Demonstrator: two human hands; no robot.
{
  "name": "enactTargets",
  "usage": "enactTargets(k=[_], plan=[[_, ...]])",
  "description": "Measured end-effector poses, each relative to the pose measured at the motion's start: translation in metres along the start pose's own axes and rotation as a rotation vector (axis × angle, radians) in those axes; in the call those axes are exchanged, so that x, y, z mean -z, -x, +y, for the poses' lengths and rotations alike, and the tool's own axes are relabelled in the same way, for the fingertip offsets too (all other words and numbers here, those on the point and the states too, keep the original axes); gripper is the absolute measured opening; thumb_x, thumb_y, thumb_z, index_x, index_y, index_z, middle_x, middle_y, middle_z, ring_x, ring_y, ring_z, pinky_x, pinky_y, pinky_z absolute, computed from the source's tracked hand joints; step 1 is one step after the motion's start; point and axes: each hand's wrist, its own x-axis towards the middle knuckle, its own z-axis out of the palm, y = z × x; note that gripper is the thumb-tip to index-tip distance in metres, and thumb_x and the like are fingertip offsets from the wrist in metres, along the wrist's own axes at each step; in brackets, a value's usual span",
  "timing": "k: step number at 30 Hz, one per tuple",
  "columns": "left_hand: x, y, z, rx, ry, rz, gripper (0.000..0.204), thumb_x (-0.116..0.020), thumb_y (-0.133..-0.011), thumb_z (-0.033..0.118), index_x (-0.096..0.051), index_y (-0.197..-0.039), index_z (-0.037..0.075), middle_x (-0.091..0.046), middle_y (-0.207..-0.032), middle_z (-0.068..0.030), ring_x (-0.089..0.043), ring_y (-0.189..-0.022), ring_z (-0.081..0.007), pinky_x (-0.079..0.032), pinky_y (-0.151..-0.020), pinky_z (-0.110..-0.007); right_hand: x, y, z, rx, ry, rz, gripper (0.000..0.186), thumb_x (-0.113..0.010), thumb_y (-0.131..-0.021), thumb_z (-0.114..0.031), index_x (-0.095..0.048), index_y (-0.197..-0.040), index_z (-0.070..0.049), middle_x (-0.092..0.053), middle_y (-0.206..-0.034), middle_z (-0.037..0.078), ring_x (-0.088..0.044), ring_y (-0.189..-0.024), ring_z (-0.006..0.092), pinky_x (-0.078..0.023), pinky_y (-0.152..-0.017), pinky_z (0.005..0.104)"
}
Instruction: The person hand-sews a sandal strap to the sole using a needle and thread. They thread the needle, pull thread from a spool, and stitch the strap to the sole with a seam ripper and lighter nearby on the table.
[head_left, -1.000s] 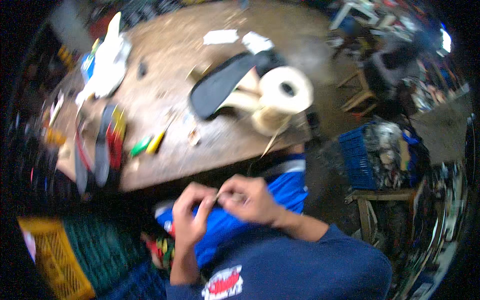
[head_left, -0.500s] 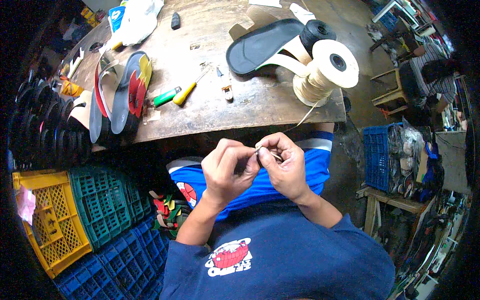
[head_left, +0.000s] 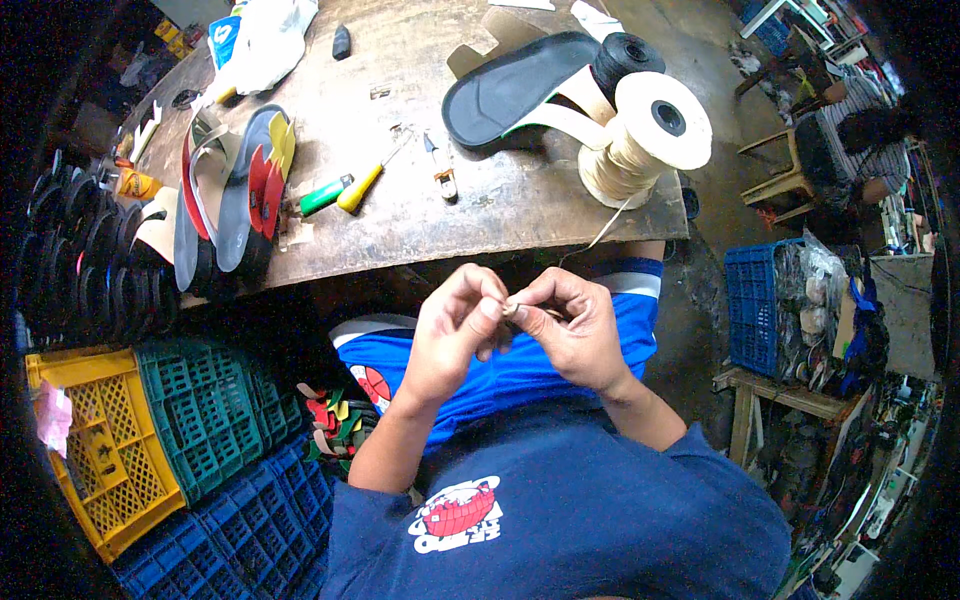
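Above my lap, both hands meet with their fingertips nearly touching. My left hand [head_left: 452, 330] is closed in a pinch of thumb and forefinger on the small pale end of a cream thread. My right hand [head_left: 578, 332] pinches the same thread, and a loop of it lies partly hidden in the curled fingers. From there the thread [head_left: 607, 226] runs up over the table edge to a large cream spool [head_left: 628, 160] at the table's right corner. What exactly sits between the fingertips is too small to make out.
On the wooden table [head_left: 400, 225] lie a black sandal sole [head_left: 510, 90], a black thread spool [head_left: 628, 62], a yellow-handled awl [head_left: 360, 190], a green lighter [head_left: 325, 196], a small cutter [head_left: 442, 175] and colourful sandals [head_left: 250, 190]. Crates [head_left: 105, 440] stand lower left. A person [head_left: 850, 140] sits far right.
My left hand has rotated so its thumb and palm side show more, and its fingers have opened out slightly around the pinch. The right hand stays nearly in place. The view has shifted slightly.
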Motion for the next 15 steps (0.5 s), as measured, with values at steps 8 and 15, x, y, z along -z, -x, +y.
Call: enactTargets(k=[8, 15], plan=[[-0.006, 0.003, -0.008, -0.222, -0.133, 0.089, 0.022, -0.070, -0.092, 0.009, -0.061, -0.111, 0.002, -0.063, -0.098, -0.0073, -0.061, -0.077, -0.0132, -0.051, -0.070, -0.027, 0.006, -0.002, 0.002, 0.038, -0.062, 0.012, 0.011, -0.065, -0.097, -0.009, -0.063, -0.096, 0.001, -0.067, -0.082, 0.005, -0.060, -0.070, 0.0056, -0.048, -0.062, 0.0209], [-0.002, -0.004, -0.002, -0.449, -0.593, 0.103, 0.008, -0.072, -0.085, -0.001, -0.065, -0.089, 0.000, -0.063, -0.088, -0.0069, -0.061, -0.082, -0.0139, -0.048, -0.074, -0.026, -0.002, 0.004, 0.008, 0.074, 0.111, 0.212, 0.005, -0.066, -0.095, -0.008, -0.066, -0.098, -0.004, -0.065, -0.078, 0.003, -0.053, -0.062, 0.0042, -0.041, -0.054, 0.0209]])
